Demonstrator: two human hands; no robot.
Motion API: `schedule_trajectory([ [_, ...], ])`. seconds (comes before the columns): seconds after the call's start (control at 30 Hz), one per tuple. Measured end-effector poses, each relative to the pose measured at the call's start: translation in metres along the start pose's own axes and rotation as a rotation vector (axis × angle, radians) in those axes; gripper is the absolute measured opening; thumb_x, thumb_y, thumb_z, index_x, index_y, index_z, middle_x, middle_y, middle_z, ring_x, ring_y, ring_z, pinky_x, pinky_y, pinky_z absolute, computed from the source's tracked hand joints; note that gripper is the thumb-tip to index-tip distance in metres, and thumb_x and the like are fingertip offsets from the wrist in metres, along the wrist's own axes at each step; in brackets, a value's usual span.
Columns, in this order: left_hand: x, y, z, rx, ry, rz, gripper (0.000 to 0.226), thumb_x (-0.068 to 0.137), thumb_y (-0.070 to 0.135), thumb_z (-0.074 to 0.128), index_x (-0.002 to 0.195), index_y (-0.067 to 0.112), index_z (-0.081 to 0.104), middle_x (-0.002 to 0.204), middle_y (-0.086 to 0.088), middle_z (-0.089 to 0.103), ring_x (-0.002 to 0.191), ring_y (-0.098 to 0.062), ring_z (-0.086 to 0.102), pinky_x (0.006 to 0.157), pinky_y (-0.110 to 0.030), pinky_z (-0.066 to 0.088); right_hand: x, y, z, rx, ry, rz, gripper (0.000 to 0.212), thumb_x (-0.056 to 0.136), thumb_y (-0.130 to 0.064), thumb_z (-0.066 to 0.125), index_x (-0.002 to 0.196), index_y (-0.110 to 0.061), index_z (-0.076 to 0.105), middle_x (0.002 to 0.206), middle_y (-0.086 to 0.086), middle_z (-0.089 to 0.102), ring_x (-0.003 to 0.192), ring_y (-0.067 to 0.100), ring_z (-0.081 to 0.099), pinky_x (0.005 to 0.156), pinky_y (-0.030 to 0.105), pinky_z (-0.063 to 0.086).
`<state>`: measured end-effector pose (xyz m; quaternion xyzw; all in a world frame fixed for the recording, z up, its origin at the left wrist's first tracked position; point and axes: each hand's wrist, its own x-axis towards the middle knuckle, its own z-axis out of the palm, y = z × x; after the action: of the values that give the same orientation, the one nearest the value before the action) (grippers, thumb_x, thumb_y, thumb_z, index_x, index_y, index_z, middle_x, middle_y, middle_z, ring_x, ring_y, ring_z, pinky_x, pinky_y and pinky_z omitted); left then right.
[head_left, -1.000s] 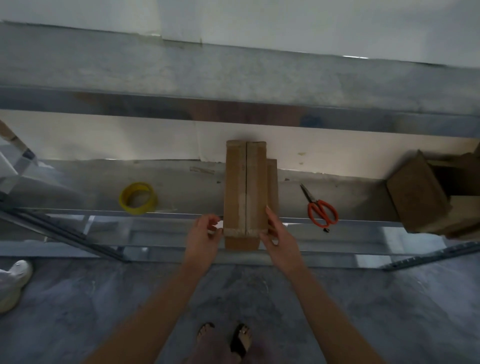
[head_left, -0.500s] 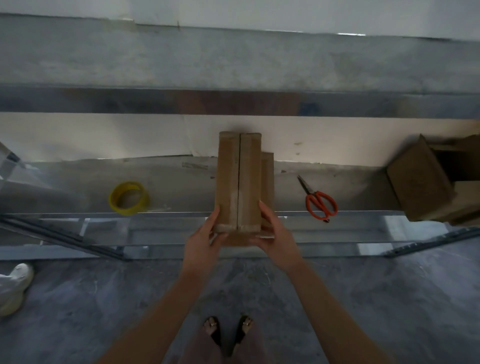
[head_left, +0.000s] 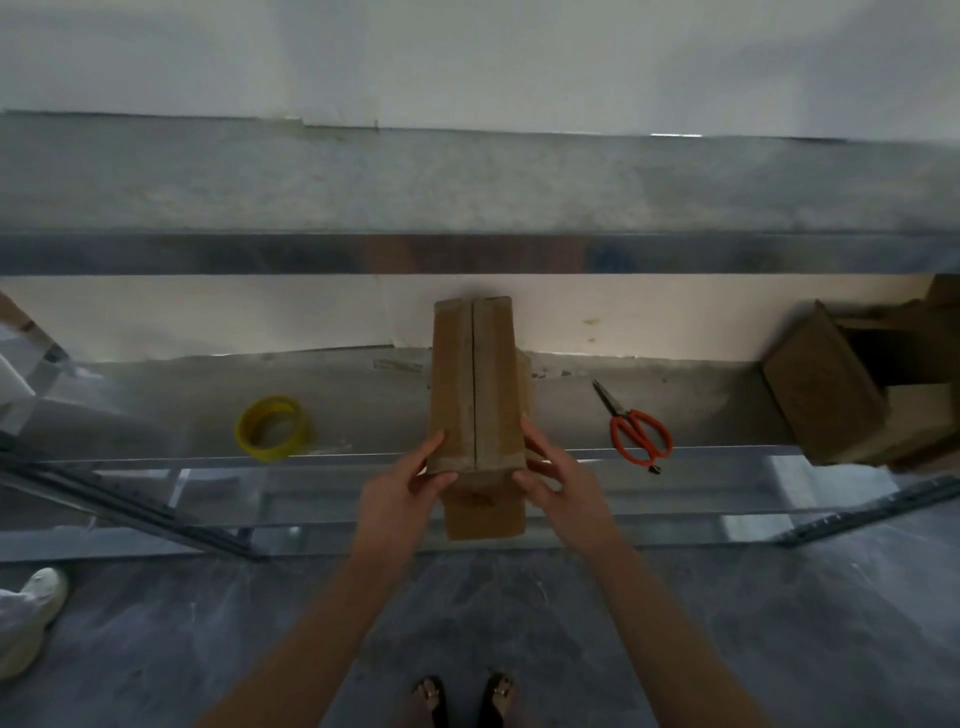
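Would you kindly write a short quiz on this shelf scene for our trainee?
1. True or false: the left hand and right hand both hold the cardboard box at its near end.
2. What lies on the shelf right of the cardboard box? A hammer; B orange-handled scissors; C cup.
3. Name the colour of the tape roll left of the cardboard box.
Key: 1 true; 2 B; 3 yellow.
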<state>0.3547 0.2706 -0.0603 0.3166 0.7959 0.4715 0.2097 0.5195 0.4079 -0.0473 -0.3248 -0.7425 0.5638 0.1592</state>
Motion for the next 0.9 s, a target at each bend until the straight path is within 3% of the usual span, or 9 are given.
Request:
schedule_trajectory([
  [0.1, 0.005, -0.001, 0.002, -0.089, -0.021, -0.029, 0.056, 0.080, 0.026, 0.075, 0.112, 0.064, 0.051, 0.101, 0.024, 0.065, 0.090, 0.016, 0.061, 0.074, 0.001, 0.043, 0.005, 0.004, 0.008, -0.022, 0.088, -0.035, 0.071, 0.085, -0.038, 0.070, 0.148, -0.030, 0.039, 0.137, -0.015, 0.055, 0.120, -0.005, 0.055, 0.103, 0.033, 0.050],
  [0.2, 0.009, 0.002, 0.003, -0.115, -0.064, -0.034, 0.056, 0.080, 0.025, 0.076, 0.118, 0.058, 0.051, 0.107, 0.021, 0.065, 0.094, 0.012, 0.062, 0.080, -0.003, 0.046, 0.005, 0.011, 0.011, 0.056, 0.111, -0.032, 0.069, 0.086, -0.034, 0.072, 0.147, -0.028, 0.039, 0.139, -0.012, 0.055, 0.128, 0.004, 0.053, 0.104, 0.034, 0.049],
  [0.3, 0.005, 0.002, 0.002, -0.140, -0.134, -0.005, 0.063, 0.082, 0.022, 0.074, 0.129, 0.052, 0.044, 0.113, 0.020, 0.062, 0.097, 0.010, 0.062, 0.080, -0.005, 0.047, 0.002, 0.012, 0.009, 0.099, 0.148, 0.027, 0.065, 0.083, -0.032, 0.074, 0.135, -0.049, 0.040, 0.129, -0.020, 0.061, 0.121, 0.000, 0.057, 0.099, 0.029, 0.052],
  [0.47, -0.014, -0.006, 0.027, -0.242, -0.314, -0.069, 0.078, 0.079, 0.024, 0.077, 0.135, 0.053, 0.030, 0.131, 0.009, 0.050, 0.110, 0.003, 0.056, 0.083, -0.010, 0.049, -0.013, 0.023, 0.021, -0.102, 0.394, 0.122, 0.057, 0.092, -0.022, 0.067, 0.143, -0.023, 0.042, 0.136, -0.001, 0.044, 0.118, 0.008, 0.047, 0.093, 0.015, 0.043],
  [0.57, -0.004, -0.008, 0.040, -0.310, -0.383, -0.075, 0.088, 0.076, 0.032, 0.079, 0.147, 0.037, 0.027, 0.130, 0.006, 0.053, 0.113, -0.011, 0.059, 0.087, -0.033, 0.056, -0.019, 0.026, 0.030, 0.204, 0.584, 0.268, 0.056, 0.093, -0.019, 0.064, 0.142, -0.016, 0.038, 0.137, 0.009, 0.042, 0.122, 0.025, 0.051, 0.093, 0.034, 0.051],
  [0.67, 0.021, -0.007, 0.039, -0.298, -0.409, -0.105, 0.057, 0.083, 0.049, 0.066, 0.134, 0.040, 0.044, 0.119, 0.007, 0.062, 0.102, -0.008, 0.065, 0.080, -0.028, 0.056, -0.022, 0.019, 0.037, 0.546, 0.636, 0.292, 0.054, 0.097, -0.018, 0.057, 0.144, -0.020, 0.030, 0.131, 0.008, 0.049, 0.118, 0.030, 0.057, 0.093, 0.052, 0.054],
  [0.73, 0.049, -0.004, 0.034, -0.236, -0.325, -0.127, 0.032, 0.088, 0.031, 0.066, 0.110, 0.049, 0.052, 0.112, 0.010, 0.065, 0.096, -0.003, 0.065, 0.075, -0.022, 0.055, -0.026, 0.016, 0.042, 0.621, 0.640, 0.252, 0.062, 0.095, -0.019, 0.061, 0.147, -0.028, 0.028, 0.133, 0.001, 0.050, 0.123, 0.026, 0.055, 0.100, 0.054, 0.049],
  [0.77, 0.067, 0.000, 0.028, -0.175, -0.277, -0.105, 0.038, 0.086, 0.023, 0.069, 0.104, 0.051, 0.051, 0.108, 0.015, 0.063, 0.095, 0.000, 0.064, 0.074, -0.020, 0.054, -0.027, 0.015, 0.045, 0.655, 0.632, 0.230, 0.069, 0.092, -0.020, 0.065, 0.148, -0.031, 0.027, 0.137, 0.000, 0.049, 0.126, 0.023, 0.053, 0.104, 0.055, 0.046],
  [0.9, 0.138, 0.016, 0.008, -0.191, -0.260, -0.108, 0.088, 0.075, -0.001, 0.076, 0.144, 0.031, 0.031, 0.142, 0.001, 0.037, 0.120, -0.016, 0.046, 0.077, -0.023, 0.052, -0.030, 0.010, 0.050, 0.678, 0.595, 0.193, 0.114, 0.064, -0.026, 0.091, 0.152, -0.035, 0.019, 0.148, -0.007, 0.041, 0.131, 0.014, 0.048, 0.107, 0.048, 0.045],
])
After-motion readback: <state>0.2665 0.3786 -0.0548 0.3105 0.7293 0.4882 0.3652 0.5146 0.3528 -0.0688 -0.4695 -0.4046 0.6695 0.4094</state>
